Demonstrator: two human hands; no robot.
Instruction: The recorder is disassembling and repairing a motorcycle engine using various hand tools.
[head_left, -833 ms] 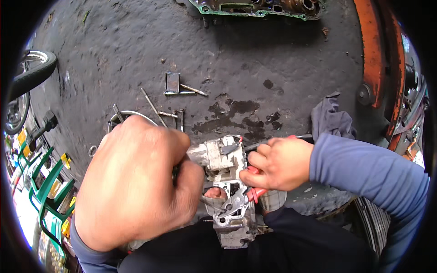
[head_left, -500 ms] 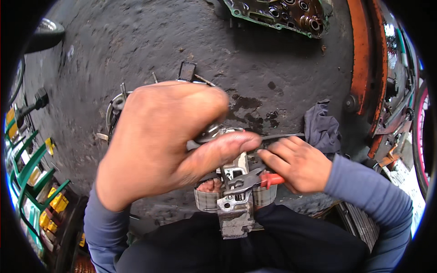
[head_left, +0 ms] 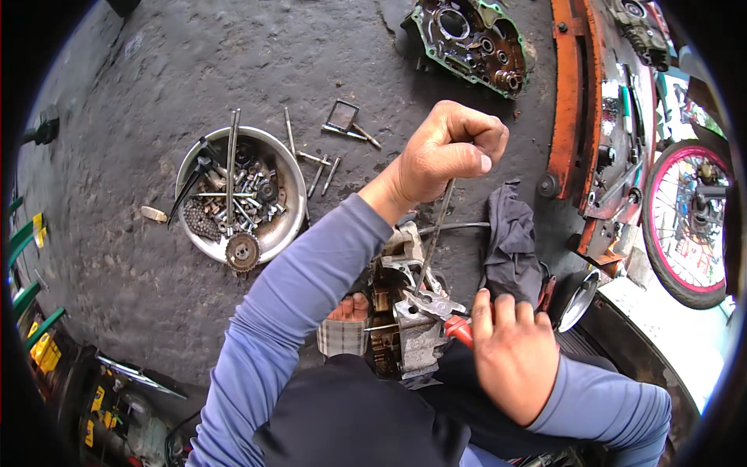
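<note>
A grey metal engine casting (head_left: 422,348) with open cavities stands between my legs. My left hand (head_left: 459,144) is a fist above it, wrapped round the top of a thin metal rod (head_left: 440,222). This rod slants down to the casting's upper face; whatever handle it has is hidden in the fist. My right hand (head_left: 515,354) grips red-handled pliers (head_left: 459,330), its fingers curled over the grips. The pliers' jaws lie over the top of the casting, beside the rod's lower end; whether they pinch it I cannot tell.
A metal bowl (head_left: 294,219) holds bolts, a chain and a gear. Loose bolts (head_left: 331,176) and a square metal frame (head_left: 342,115) lie beyond. At the far right sits an oily engine cover (head_left: 471,43). A dark cloth (head_left: 512,245) and an orange steel frame (head_left: 574,101) stand right.
My left hand has swung away to the upper right, uncovering the bowl. The right hand and its pliers have shifted lower and slightly, and the view has turned.
</note>
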